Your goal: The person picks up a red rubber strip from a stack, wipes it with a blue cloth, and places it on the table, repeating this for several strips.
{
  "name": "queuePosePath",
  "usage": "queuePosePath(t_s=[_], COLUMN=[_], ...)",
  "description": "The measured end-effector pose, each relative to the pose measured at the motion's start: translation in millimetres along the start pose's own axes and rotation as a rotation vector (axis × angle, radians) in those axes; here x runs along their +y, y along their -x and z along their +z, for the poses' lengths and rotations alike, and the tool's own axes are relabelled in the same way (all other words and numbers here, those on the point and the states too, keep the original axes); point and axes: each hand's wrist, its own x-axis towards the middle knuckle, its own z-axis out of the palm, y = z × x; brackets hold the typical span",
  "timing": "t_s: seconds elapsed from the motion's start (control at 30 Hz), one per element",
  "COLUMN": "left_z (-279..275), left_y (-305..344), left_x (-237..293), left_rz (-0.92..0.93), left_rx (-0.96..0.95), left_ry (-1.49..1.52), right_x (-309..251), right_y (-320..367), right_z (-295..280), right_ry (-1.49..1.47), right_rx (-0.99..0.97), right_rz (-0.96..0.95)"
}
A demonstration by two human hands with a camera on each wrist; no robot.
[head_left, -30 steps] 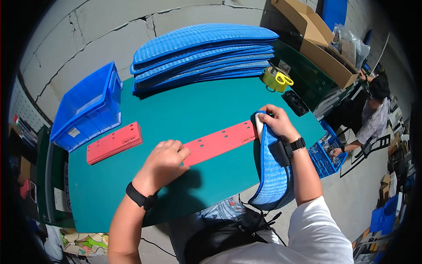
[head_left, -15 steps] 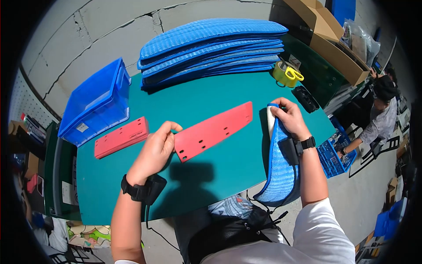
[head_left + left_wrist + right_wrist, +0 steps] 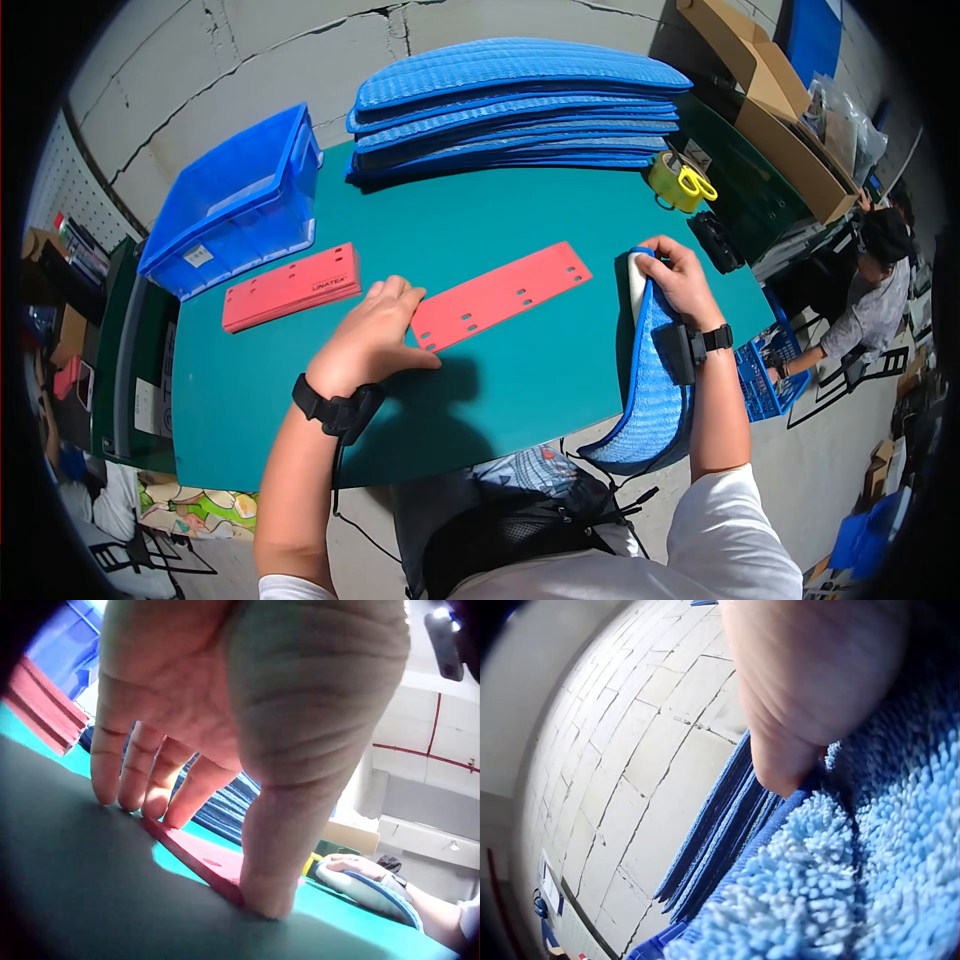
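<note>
My left hand (image 3: 372,335) rests with straight fingers at the left end of a flat red strip (image 3: 500,295) with paired holes. In the left wrist view, its fingertips (image 3: 176,817) and thumb touch down at the strip's end. The strip lies slanting across the green table, no lettering on its upper face. At the table's right side my right hand (image 3: 680,280) pinches the top end of a blue mop pad (image 3: 655,390), whose white backing shows at the edge. The pad hangs curved over the near table edge. In the right wrist view its shaggy blue pile (image 3: 802,877) fills the lower right.
A stack of red strips (image 3: 295,288) with lettering lies at left, before a blue bin (image 3: 235,205). Several blue mop pads (image 3: 520,110) are piled at the back. Tape with yellow scissors (image 3: 683,183) and a black object (image 3: 715,240) sit at right. Another person (image 3: 875,300) works beyond.
My left hand lifted the red strip, turned it over so its lettering no longer shows, and laid it flat; its fingers have straightened. The right hand keeps hold of the mop pad.
</note>
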Motion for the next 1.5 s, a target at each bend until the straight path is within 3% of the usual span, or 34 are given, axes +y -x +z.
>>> queuePosePath(t_s=[0.13, 0.4, 0.57, 0.83, 0.93, 1.07, 1.23, 1.33, 1.5], left_z=[0.6, 2.8, 3.9, 5.7, 7.1, 7.7, 4.6, 5.2, 3.7], left_y=[-4.4, 0.9, -0.9, -5.4, -5.8, -5.4, -6.7, -6.2, -4.6], left_x=[-6.7, -22.1, -22.0, -24.7, -27.2, -25.3, -22.8, -24.3, -23.1], left_rz=[-0.026, 0.038, -0.031, -0.068, -0.059, -0.058, -0.071, -0.041, -0.069], left_rx=[-0.044, 0.076, 0.028, -0.003, 0.001, 0.032, 0.042, 0.067, 0.017], left_ry=[0.016, 0.15, 0.084, 0.09, 0.11, 0.096, 0.092, 0.121, 0.116], right_x=[-4.0, -1.4, -7.7, -36.2, -100.5, -133.5, -124.6, -121.9, -110.3], right_y=[-0.5, -2.0, -0.2, -11.8, -16.7, -31.4, -27.7, -31.3, -38.7], right_z=[1.7, 4.9, 6.7, 20.8, 55.6, 126.5, 215.6, 210.0, 159.8], right_ry=[0.047, 0.019, 0.04, 0.269, 0.495, 0.424, 0.451, 0.514, 0.609], right_rx=[-0.03, -0.063, -0.099, -0.133, -0.139, -0.342, -0.5, -0.54, -0.445], right_rz=[0.04, 0.051, 0.063, -0.016, -0.363, -0.535, -0.598, -0.482, -0.344])
